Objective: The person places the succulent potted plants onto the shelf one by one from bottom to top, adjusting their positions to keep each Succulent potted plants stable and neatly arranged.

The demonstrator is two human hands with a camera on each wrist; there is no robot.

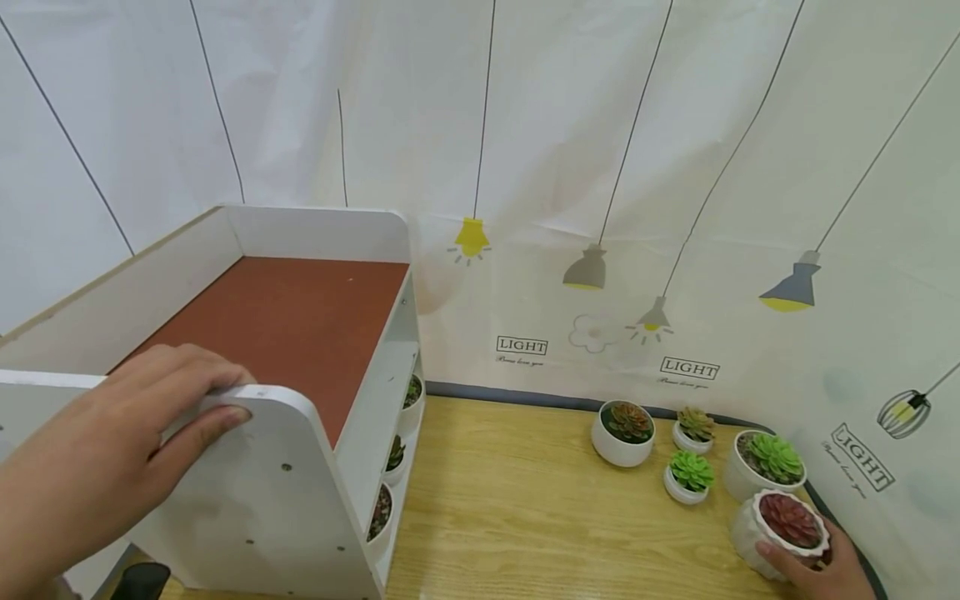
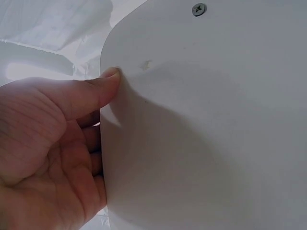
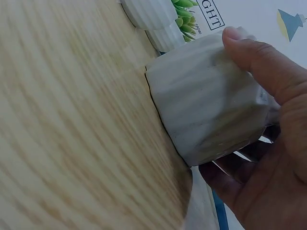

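My left hand [image 1: 127,442] grips the top edge of the white shelf unit's side panel [image 1: 247,483], thumb on its outer face and fingers over the far side. The left wrist view shows the thumb pressed flat near the panel's rounded corner. At the lower right, my right hand [image 1: 836,567] holds a white fluted pot [image 3: 201,100] with a dark red succulent [image 1: 790,520], its thumb on one side and fingers round the other. The pot's base is close to the wooden tabletop [image 3: 86,120]. Just behind it stands a white pot with a green succulent [image 1: 776,458].
Two small potted succulents, one bright green [image 1: 691,472] and one olive [image 1: 695,424], stand left of the held pot, with a brownish succulent [image 1: 628,422] beyond. Several potted plants sit on the unit's shelf, including a pot [image 1: 381,521]. A lamp-printed sheet [image 1: 525,275] hangs behind.
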